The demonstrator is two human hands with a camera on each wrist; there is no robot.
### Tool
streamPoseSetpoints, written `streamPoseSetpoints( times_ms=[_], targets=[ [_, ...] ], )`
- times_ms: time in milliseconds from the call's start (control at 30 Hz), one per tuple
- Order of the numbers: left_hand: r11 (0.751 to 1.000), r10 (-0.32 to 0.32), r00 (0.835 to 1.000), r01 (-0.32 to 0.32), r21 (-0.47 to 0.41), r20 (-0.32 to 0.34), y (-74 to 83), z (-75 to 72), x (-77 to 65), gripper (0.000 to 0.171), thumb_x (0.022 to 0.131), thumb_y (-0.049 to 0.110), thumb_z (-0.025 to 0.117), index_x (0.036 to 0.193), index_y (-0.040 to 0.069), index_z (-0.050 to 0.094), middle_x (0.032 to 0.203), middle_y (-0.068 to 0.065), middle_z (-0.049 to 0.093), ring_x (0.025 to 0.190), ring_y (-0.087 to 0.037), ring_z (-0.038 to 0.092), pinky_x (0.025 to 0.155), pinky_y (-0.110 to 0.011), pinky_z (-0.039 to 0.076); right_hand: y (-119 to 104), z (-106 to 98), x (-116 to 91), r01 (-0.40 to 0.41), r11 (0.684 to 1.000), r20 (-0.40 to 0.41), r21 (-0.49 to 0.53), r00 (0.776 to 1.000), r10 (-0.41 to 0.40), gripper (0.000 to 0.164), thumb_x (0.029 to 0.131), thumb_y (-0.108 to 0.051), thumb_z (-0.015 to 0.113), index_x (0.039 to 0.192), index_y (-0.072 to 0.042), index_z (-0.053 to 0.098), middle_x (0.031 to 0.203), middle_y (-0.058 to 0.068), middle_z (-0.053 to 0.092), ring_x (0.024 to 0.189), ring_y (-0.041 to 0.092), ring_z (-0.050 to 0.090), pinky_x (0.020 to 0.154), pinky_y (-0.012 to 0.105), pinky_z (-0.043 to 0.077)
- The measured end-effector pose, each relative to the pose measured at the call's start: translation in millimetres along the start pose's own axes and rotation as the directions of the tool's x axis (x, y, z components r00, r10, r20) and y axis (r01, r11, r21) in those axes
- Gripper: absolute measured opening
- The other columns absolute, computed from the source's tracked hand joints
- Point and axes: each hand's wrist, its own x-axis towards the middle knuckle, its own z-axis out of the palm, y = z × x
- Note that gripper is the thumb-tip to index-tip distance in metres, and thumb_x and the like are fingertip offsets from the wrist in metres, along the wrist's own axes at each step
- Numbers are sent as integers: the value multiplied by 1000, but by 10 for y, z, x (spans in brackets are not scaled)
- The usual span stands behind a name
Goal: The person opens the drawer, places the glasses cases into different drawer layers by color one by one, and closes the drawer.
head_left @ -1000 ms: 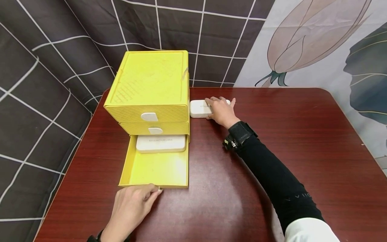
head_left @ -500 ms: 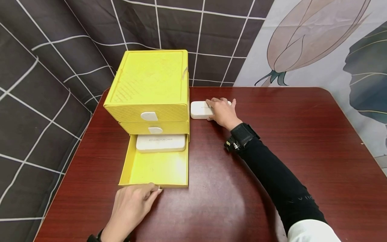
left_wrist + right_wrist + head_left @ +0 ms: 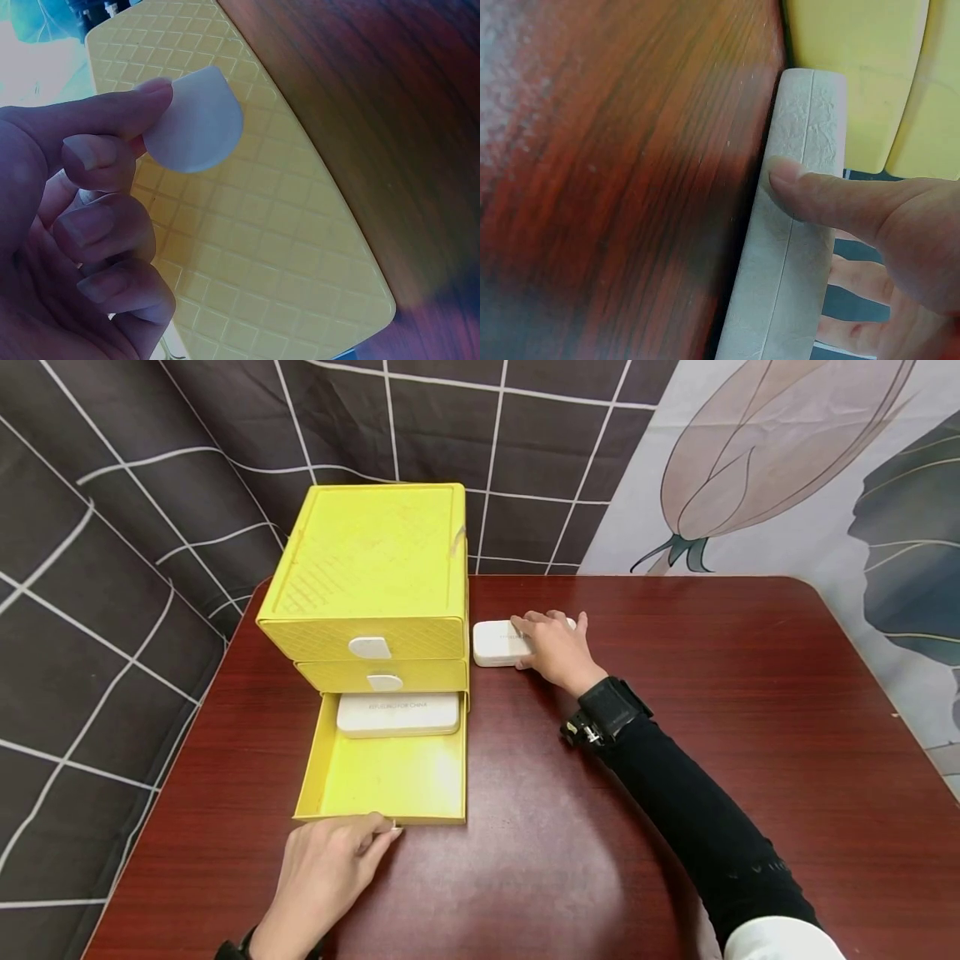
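Observation:
In the head view a yellow drawer unit [image 3: 367, 556] stands on the table with its bottom drawer [image 3: 393, 781] pulled out. A white case [image 3: 397, 717] with faint lettering lies at the back of that drawer. My left hand [image 3: 330, 868] is at the drawer's front; the left wrist view shows thumb and finger pinching its white tab handle [image 3: 196, 124]. Right of the unit, my right hand [image 3: 558, 652] grips a second white case [image 3: 497, 645] on the table. In the right wrist view the thumb [image 3: 799, 187] presses the case's seamed side, with fingers beyond it.
The reddish-brown wooden table [image 3: 720, 693] extends to the right and front. Two upper drawers with white tabs [image 3: 370, 648] are closed. Behind hang a dark grid-patterned cloth [image 3: 435, 435] and a flower-printed cloth [image 3: 750, 468].
My right hand has drawn the second white case slightly towards me along the unit's side. The left hand and the open drawer have stayed in place.

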Motion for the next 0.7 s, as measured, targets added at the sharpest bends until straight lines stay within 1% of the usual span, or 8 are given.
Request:
streamPoseSetpoints(
  times_ms=[233,467,700],
  targets=[
    [1000,4,1000,-4,-7,-4,1,1,-1,22,69,23,79,64,31,58,54,27,29,48,11,22,41,-11,19,-27,-12,-109,28,999,-38,-14,999,-29,71,74,-31,76,138,-17,49,134,9,50,122,38,39,96,72,11],
    [1000,8,1000,-8,7,-7,-4,2,-10,25,68,24,79,63,31,56,54,26,24,48,10,20,41,-12,18,-73,-59,-236,39,999,-59,-12,997,-40,71,74,-34,76,138,-17,49,134,10,50,120,40,40,98,71,8],
    [1000,-3,1000,3,1,-3,2,2,-10,22,68,24,79,64,31,58,54,27,28,48,10,22,41,-12,19,-106,-110,-379,53,998,-81,-14,995,-54,72,73,-35,76,137,-17,49,133,8,51,117,36,42,98,70,9]
  ],
)
